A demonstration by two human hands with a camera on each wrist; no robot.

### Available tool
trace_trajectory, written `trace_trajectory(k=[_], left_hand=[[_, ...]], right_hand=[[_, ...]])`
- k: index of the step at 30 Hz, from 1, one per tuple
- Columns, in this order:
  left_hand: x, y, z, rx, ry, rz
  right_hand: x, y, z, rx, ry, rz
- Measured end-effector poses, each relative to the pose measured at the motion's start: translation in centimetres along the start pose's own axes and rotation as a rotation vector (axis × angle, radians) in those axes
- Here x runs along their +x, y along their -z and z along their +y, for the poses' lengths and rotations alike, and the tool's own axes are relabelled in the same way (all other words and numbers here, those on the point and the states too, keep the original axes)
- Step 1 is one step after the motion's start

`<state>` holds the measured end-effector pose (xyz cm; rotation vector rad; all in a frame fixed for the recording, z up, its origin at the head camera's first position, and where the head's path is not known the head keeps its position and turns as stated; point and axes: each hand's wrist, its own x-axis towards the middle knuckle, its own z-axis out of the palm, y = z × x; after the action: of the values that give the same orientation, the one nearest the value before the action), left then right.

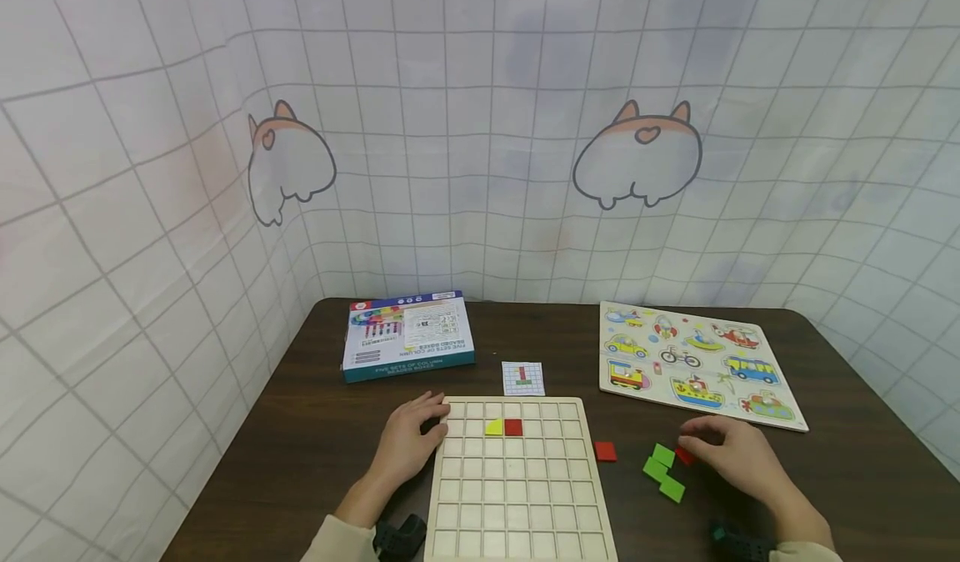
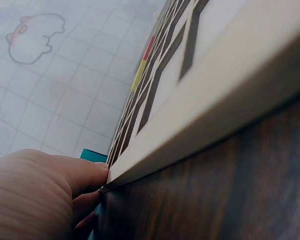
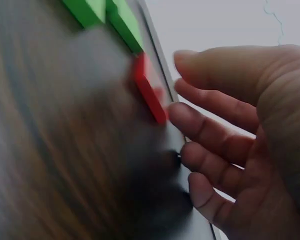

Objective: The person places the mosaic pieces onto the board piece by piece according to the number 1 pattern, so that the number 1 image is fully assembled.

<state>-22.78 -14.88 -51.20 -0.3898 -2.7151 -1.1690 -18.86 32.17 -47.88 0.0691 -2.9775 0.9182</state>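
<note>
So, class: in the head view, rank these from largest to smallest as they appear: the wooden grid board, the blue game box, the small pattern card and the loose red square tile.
1. Wooden grid board
2. Blue game box
3. Small pattern card
4. Loose red square tile

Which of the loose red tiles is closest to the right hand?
The small red square tile at the right hand's fingertips; the other lies apart, nearer the board.

Blue box (image 1: 408, 334), vehicle puzzle (image 1: 693, 362), pattern card (image 1: 522, 378) on table (image 1: 315, 445).
</note>
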Motion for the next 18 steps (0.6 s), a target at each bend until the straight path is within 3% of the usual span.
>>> trace_trajectory(k=[5, 9, 18], left_hand=[[0.0, 0.0, 0.0, -0.009, 0.0, 0.0], [0.0, 0.0, 0.0, -0.014, 0.006, -0.007], [0.0, 0.1, 0.2, -0.016, 0.008, -0.007]], right_hand=[[-0.4, 0.9, 0.5, 0.037, -0.026, -0.08], [-0.8, 1.5, 0.9, 0.065, 0.016, -0.13], [-0.6, 1.4, 1.0, 0.045, 0.081, -0.147]])
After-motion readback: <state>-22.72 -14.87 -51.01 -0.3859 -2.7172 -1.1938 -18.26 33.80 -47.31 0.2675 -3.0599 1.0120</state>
